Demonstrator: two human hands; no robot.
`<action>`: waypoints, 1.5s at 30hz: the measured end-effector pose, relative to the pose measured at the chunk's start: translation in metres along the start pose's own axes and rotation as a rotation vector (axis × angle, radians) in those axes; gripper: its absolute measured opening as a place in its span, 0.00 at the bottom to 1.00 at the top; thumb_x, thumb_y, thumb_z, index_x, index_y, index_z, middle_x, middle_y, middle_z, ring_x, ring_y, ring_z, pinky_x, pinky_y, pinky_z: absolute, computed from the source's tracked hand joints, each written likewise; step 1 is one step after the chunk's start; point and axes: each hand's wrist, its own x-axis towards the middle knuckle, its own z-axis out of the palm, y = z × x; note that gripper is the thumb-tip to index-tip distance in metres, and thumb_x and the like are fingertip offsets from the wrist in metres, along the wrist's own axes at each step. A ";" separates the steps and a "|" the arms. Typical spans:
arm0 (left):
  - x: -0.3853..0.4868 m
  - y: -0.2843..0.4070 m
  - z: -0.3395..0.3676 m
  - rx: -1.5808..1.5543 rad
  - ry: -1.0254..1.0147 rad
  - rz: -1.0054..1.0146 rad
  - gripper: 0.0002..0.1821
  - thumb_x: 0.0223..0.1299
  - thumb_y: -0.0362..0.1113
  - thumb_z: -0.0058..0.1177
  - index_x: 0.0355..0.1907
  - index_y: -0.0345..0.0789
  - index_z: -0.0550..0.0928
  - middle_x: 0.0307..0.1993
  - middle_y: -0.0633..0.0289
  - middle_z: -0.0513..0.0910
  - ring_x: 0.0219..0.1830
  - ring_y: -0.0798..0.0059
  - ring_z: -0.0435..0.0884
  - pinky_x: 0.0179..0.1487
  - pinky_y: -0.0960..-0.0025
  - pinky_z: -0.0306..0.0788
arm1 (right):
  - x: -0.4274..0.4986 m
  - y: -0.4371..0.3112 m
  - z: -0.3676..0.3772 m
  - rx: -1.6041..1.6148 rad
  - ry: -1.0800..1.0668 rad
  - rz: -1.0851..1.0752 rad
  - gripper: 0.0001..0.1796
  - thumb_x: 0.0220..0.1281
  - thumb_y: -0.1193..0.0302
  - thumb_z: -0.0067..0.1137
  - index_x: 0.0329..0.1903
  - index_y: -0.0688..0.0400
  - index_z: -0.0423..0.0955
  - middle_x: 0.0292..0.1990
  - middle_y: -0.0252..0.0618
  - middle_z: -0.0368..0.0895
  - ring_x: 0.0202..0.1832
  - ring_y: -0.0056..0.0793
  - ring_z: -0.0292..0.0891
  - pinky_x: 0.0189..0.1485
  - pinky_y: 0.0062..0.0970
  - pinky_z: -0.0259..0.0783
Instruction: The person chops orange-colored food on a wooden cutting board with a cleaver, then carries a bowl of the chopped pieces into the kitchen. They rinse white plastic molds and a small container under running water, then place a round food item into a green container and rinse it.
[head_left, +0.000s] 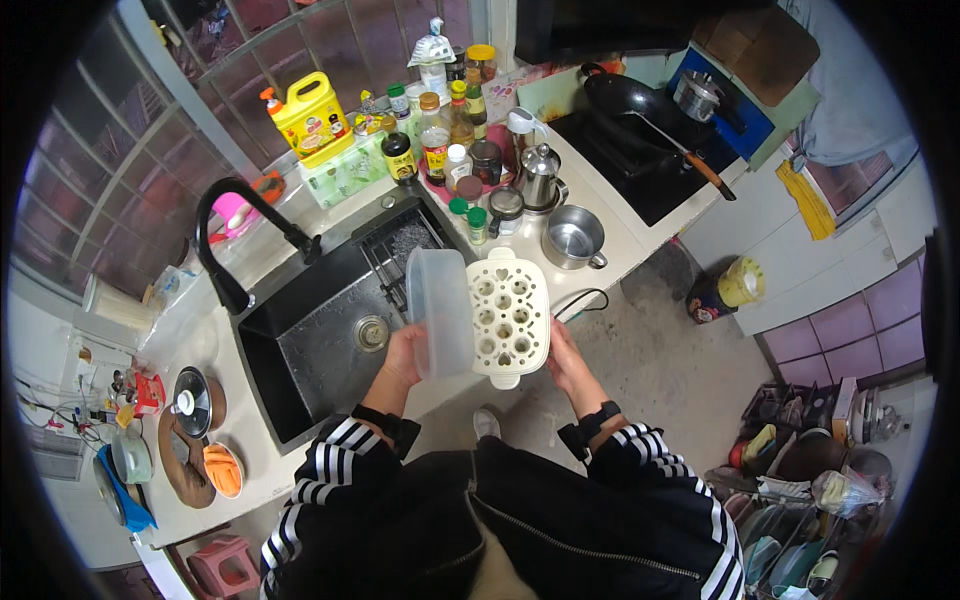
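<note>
My left hand (406, 355) grips a translucent plastic cover (442, 313), tilted on its side above the right end of the black sink (315, 375). In my right hand (568, 355) is a cream plastic tray (510, 319) with round wells, heart-shaped cutouts and a tab at each end, held by its right edge. The cover and the tray are side by side, their near edges close or touching. A black cord (589, 294) loops beside the tray; whether it joins the tray I cannot tell. A steel pot (573, 237) stands just beyond it.
A black faucet (247, 195) arches over the sink, which has a black rack (386, 262) inside. Bottles and jars crowd the counter behind. A wok (626, 97) sits on the black stove at right. At left are a lidded pot (195, 401) and a bowl of carrot pieces (223, 471).
</note>
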 end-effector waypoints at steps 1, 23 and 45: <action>0.008 0.005 -0.002 -0.017 -0.013 -0.009 0.30 0.51 0.37 0.46 0.59 0.28 0.76 0.50 0.50 0.82 0.50 0.55 0.82 0.57 0.54 0.76 | 0.010 0.000 0.001 0.009 0.015 0.009 0.31 0.73 0.44 0.50 0.63 0.55 0.64 0.59 0.34 0.75 0.60 0.23 0.71 0.61 0.32 0.69; -0.014 0.041 -0.001 -0.098 0.030 0.215 0.30 0.52 0.37 0.45 0.60 0.32 0.74 0.57 0.51 0.78 0.60 0.51 0.75 0.64 0.48 0.69 | -0.026 -0.054 0.043 -0.658 0.345 -0.567 0.19 0.56 0.72 0.71 0.48 0.63 0.76 0.30 0.32 0.75 0.29 0.18 0.70 0.34 0.21 0.69; -0.151 0.081 -0.098 0.117 0.218 0.540 0.27 0.71 0.49 0.54 0.60 0.30 0.71 0.51 0.56 0.80 0.54 0.62 0.80 0.57 0.57 0.76 | -0.054 0.010 0.261 -0.558 -0.033 -0.689 0.07 0.72 0.71 0.55 0.47 0.59 0.73 0.29 0.26 0.74 0.27 0.13 0.67 0.30 0.17 0.66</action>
